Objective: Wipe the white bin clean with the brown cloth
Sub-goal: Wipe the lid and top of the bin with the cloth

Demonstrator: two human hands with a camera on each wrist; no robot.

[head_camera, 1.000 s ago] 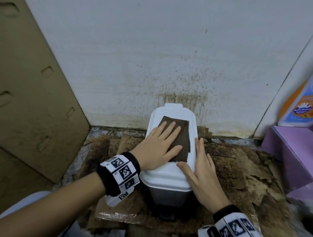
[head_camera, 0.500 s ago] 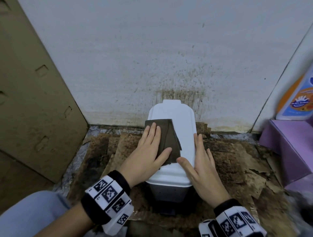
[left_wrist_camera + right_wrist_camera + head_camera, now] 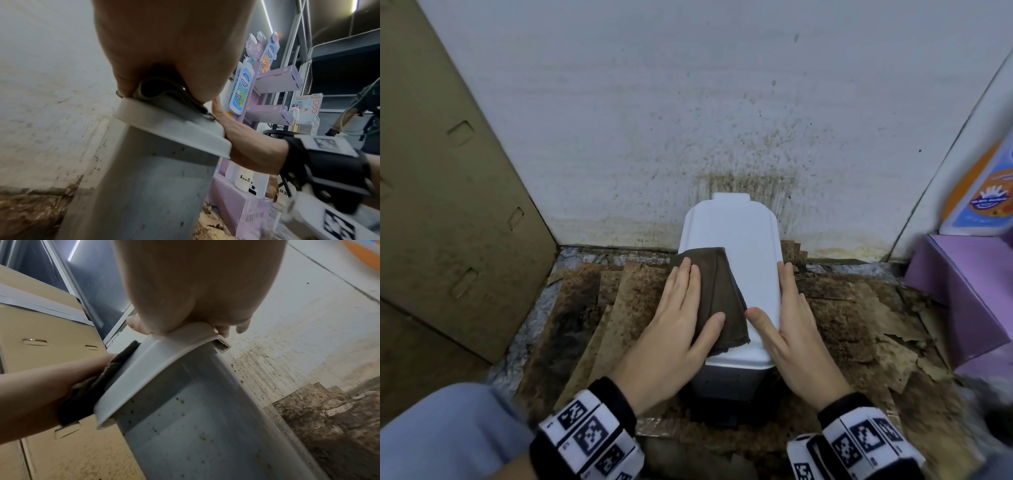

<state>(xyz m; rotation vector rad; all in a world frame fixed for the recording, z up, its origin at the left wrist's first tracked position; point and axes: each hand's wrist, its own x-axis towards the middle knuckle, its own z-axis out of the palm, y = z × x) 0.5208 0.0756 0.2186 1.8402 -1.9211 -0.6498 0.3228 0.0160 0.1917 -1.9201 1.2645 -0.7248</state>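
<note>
A white bin with a closed lid stands on the floor against a stained wall. The folded brown cloth lies on the left half of the lid and hangs over its left edge. My left hand presses flat on the cloth, fingers straight and thumb spread on top. My right hand rests along the lid's right edge with its thumb on the lid. The left wrist view shows the cloth under my palm on the lid rim. The right wrist view shows the speckled bin wall and the cloth.
Stained cardboard sheets cover the floor around the bin. A tall cardboard box stands close on the left. On the right is a purple shelf unit with an orange and blue bottle. The wall behind is spattered brown.
My left hand has slid the cloth from the middle of the lid to its left edge and nearer to me. My right hand has stayed on the lid's right side.
</note>
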